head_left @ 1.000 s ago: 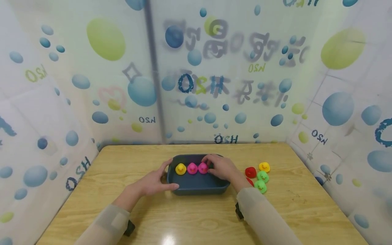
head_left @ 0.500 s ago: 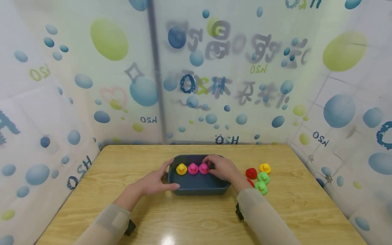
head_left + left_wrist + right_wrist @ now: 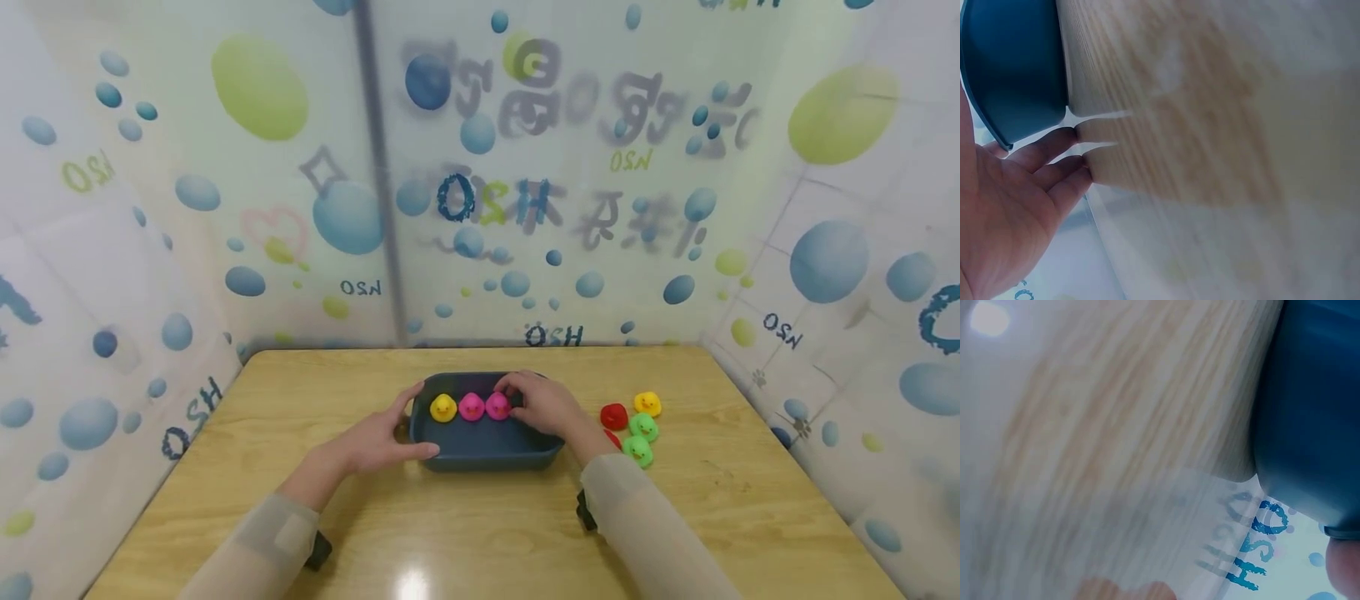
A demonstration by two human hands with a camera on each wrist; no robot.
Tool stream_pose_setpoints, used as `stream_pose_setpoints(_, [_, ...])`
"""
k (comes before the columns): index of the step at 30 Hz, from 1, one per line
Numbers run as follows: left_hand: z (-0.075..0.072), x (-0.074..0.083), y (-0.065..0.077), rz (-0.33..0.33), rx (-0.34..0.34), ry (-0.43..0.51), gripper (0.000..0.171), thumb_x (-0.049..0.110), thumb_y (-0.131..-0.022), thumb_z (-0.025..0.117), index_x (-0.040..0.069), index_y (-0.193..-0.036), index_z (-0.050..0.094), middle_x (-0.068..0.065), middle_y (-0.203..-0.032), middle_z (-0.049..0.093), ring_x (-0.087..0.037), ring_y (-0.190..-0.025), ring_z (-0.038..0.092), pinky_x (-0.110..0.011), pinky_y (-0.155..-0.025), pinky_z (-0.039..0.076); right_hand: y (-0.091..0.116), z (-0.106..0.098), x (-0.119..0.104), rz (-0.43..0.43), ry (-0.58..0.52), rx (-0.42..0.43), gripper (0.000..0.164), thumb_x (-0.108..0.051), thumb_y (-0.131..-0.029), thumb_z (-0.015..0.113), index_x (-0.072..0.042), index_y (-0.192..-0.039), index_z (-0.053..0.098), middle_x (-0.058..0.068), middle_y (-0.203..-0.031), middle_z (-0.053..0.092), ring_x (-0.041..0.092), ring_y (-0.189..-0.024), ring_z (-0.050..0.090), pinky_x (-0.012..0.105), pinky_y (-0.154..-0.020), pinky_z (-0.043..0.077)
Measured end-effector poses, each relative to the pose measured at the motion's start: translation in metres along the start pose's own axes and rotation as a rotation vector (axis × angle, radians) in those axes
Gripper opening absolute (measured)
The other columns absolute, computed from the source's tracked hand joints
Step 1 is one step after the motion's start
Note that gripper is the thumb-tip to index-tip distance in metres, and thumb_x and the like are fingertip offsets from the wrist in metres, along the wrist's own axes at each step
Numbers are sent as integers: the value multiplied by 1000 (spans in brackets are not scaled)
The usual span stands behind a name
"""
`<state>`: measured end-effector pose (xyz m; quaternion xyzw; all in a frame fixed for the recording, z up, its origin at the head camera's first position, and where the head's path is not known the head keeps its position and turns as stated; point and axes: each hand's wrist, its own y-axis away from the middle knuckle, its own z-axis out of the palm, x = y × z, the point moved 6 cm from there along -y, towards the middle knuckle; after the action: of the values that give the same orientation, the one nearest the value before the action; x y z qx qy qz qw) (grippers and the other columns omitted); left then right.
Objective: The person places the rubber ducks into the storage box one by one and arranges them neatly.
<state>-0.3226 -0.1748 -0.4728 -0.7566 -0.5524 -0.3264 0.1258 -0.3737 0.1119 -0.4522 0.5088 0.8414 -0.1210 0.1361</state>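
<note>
A dark blue tray (image 3: 480, 442) stands on the table with a row of toy ducks at its back: a yellow duck (image 3: 443, 408), a middle pink duck (image 3: 472, 407) and a right pink duck (image 3: 497, 407). My right hand (image 3: 547, 406) reaches over the tray's right side and pinches the right pink duck between thumb and fingers. At the tray's left end, my left hand (image 3: 371, 443) is spread, its thumb near the front rim. In the left wrist view its fingers stretch beside the tray's wall (image 3: 1016, 69). The right wrist view hides the pinch behind the tray.
To the right of the tray lie a red duck (image 3: 613, 416), a yellow duck (image 3: 647, 404) and two green ducks (image 3: 638, 451). Another red one (image 3: 612, 437) is partly hidden by my right arm. A patterned curtain (image 3: 480, 283) hangs behind the wooden table (image 3: 465, 533).
The head view has shifted slightly. Both hands, the tray and the ducks keep their places relative to one another.
</note>
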Motion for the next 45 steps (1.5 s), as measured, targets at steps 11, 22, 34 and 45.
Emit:
stream_pose_setpoints(11, [-2,7,-3,-1,-15,-15,117,75,-90,77,39,-177,7,-25,-162,56,-49,-150,53,-68,-124,40,2,-9,4,-15,-104,6,36,-10,-101,79,-23,-134,71,2,-128,68,16,-95,62,39,-92,59])
stream_pose_setpoints(22, [-2,5,0,-4,-23,-16,119,76,-90,77,38,-177,6,-24,-160,58,-48,-148,55,-68,-124,41,4,-10,2,-17,-120,26,34,-10,-101,79,-20,-132,72,2,-123,69,15,-93,60,37,-90,58])
stream_pose_setpoints(34, [-3,2,2,7,-13,-12,119,75,-90,77,36,-177,7,-25,-159,59,-47,-146,57,-68,-123,42,2,-9,2,-26,-162,66,35,-8,-100,79,-18,-133,72,3,-124,70,15,-93,59,36,-88,57])
stream_pose_setpoints(45, [-2,-1,-1,-9,-6,-2,118,75,-89,78,37,-177,9,-21,-155,63,-42,-142,61,-65,-123,43,14,-38,16,-84,-325,115,36,-7,-102,77,-10,-138,70,16,-130,72,21,-102,68,42,-94,60])
